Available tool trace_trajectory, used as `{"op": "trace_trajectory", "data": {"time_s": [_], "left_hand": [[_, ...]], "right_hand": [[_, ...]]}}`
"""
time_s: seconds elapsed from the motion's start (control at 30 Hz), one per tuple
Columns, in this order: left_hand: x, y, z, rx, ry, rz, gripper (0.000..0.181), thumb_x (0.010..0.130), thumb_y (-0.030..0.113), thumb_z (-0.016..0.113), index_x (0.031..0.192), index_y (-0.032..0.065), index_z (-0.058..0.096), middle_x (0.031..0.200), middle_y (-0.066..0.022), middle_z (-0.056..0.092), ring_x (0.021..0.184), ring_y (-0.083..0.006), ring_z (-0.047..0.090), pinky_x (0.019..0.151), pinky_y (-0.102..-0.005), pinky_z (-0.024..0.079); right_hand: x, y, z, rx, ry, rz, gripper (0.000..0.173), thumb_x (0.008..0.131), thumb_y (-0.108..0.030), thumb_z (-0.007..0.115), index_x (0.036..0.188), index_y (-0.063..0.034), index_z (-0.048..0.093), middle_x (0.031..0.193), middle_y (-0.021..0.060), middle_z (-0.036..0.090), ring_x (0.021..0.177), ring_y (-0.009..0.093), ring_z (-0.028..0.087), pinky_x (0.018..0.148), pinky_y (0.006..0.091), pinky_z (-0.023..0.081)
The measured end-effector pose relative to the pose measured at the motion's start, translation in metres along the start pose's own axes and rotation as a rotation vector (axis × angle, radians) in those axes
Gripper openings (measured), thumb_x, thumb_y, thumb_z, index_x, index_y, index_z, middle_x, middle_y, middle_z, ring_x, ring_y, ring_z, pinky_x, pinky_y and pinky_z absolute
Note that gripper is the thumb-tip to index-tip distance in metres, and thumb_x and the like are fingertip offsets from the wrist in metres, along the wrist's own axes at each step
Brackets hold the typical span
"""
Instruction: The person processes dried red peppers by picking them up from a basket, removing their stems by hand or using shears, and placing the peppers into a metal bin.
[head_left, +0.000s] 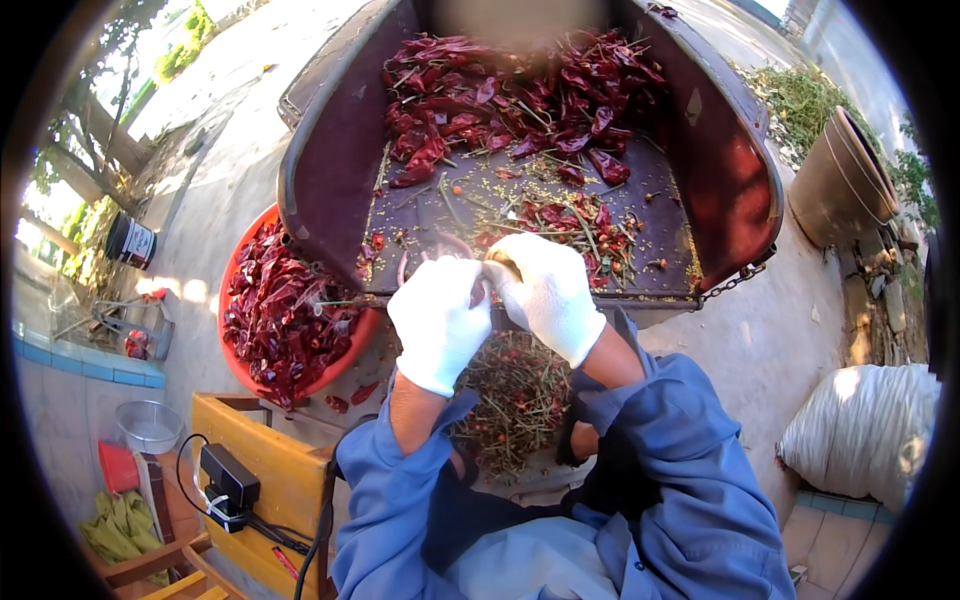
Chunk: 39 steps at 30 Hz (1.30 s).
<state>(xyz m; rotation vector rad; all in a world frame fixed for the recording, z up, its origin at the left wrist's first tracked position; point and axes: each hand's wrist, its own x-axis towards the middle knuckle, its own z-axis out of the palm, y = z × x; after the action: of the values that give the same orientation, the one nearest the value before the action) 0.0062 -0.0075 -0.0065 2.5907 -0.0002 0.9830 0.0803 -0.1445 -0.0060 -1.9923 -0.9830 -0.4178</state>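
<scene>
My two hands, in white knit gloves, meet above the near edge of a metal cart bed (525, 161). In my left hand (442, 322) the fingers are curled around a dark red bit of dried chili pepper (478, 291), mostly hidden. My right hand (551, 292) has its thumb and fingertips drawn together against the left; what they pinch is hidden. Just beyond my left fingers lies a blurred pinkish curved object (454, 244). A small heap of stems and pepper scraps (589, 229) lies past my right hand. Whole dried red peppers (517, 97) are piled farther back.
An orange-red basin (225, 300) of dried peppers stands at the left. Stems cover the ground (517, 405) between my feet. A chain (735, 285) hangs at the cart's right corner. Nearby are a wooden stool (262, 480) with cables, a brown bin (836, 180) and a white sack (859, 431).
</scene>
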Motion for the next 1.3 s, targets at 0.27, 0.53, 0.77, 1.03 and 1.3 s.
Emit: {"op": "trace_trajectory", "data": {"time_s": [0.27, 0.53, 0.77, 1.03, 1.3], "left_hand": [[0.001, 0.005, -0.006, -0.743, -0.062, -0.481, 0.014, 0.084, 0.000, 0.073, 0.097, -0.0034, 0.071, 0.085, -0.0049, 0.070, 0.075, -0.0094, 0.062, 0.071, -0.0251, 0.049], [0.005, -0.008, -0.018, -1.259, 0.063, -0.696, 0.020, 0.091, 0.012, 0.071, 0.106, -0.0013, 0.068, 0.098, -0.0030, 0.068, 0.084, -0.0100, 0.062, 0.078, -0.0261, 0.051], [0.007, -0.004, -0.022, -1.342, -0.116, -0.723, 0.024, 0.089, 0.008, 0.069, 0.111, -0.0021, 0.067, 0.099, -0.0050, 0.071, 0.088, -0.0102, 0.064, 0.083, -0.0243, 0.050], [0.012, 0.000, -0.024, -1.180, -0.152, -0.745, 0.029, 0.086, 0.007, 0.073, 0.112, -0.0031, 0.068, 0.102, -0.0045, 0.067, 0.090, -0.0100, 0.062, 0.082, -0.0255, 0.050], [0.018, 0.012, -0.021, -1.008, -0.119, -0.619, 0.021, 0.085, 0.001, 0.072, 0.106, -0.0026, 0.069, 0.107, -0.0057, 0.070, 0.093, -0.0108, 0.064, 0.086, -0.0255, 0.051]], "right_hand": [[0.006, 0.003, -0.006, 0.728, -0.064, 0.560, 0.019, 0.090, -0.019, 0.066, 0.091, -0.0002, 0.068, 0.079, 0.0111, 0.069, 0.068, 0.023, 0.069, 0.063, 0.0335, 0.054], [0.038, 0.133, -0.052, 0.175, 0.252, 0.467, 0.021, 0.095, -0.010, 0.059, 0.114, -0.0060, 0.068, 0.101, 0.0122, 0.072, 0.091, 0.026, 0.070, 0.080, 0.0371, 0.056], [0.023, 0.208, -0.045, -0.839, -0.013, 0.296, 0.029, 0.091, -0.021, 0.060, 0.118, -0.0236, 0.070, 0.116, 0.0121, 0.067, 0.106, 0.035, 0.064, 0.088, 0.0490, 0.053], [0.025, 0.210, -0.060, -0.700, -0.117, 0.471, 0.019, 0.087, -0.025, 0.069, 0.103, -0.0167, 0.075, 0.100, 0.0151, 0.070, 0.094, 0.038, 0.068, 0.081, 0.0478, 0.054], [0.035, 0.147, -0.095, 0.133, 0.024, 0.781, 0.025, 0.090, -0.027, 0.073, 0.097, -0.0025, 0.074, 0.080, 0.0080, 0.072, 0.073, 0.017, 0.069, 0.065, 0.0327, 0.053]]}}
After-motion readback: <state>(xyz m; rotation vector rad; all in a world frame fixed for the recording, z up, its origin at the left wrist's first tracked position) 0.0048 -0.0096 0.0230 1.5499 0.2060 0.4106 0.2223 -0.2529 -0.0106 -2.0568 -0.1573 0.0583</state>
